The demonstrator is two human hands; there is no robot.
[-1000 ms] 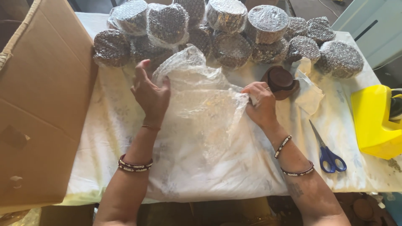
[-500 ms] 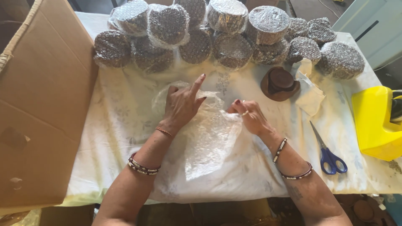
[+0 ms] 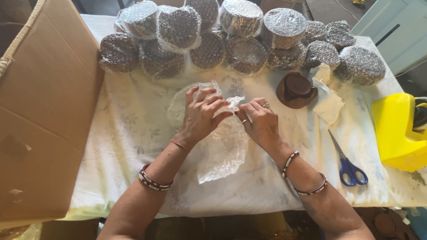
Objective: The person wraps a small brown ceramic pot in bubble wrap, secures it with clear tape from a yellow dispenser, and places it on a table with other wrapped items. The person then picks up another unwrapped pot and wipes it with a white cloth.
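Item: clear bubble-wrap sheet (image 3: 220,149), crumpled, lying mid-table on the pale floral tablecloth (image 3: 129,129). Its long axis runs from the far-left bunched end toward the near edge, where a loose tail lies flat.

Left hand (image 3: 202,116): resting on the sheet's upper part, fingers curled down and pinching a fold at the top edge.

Right hand (image 3: 260,122): just beside the left, fingertips closed on the same raised fold. Both hands meet at the sheet's far end; the bulk of the sheet lies below and toward the person, nearer the left hand.

Whether anything lies inside the sheet cannot be told.

Surroundings: brown round wooden piece (image 3: 296,89), unwrapped, beyond the right hand, apart from it. Row of round bubble-wrapped bundles (image 3: 244,53) stacked along the far edge. Blue-handled scissors (image 3: 349,164) to the right, near the yellow plastic tape dispenser (image 3: 398,131). Open brown cardboard box (image 3: 44,111) at the left.
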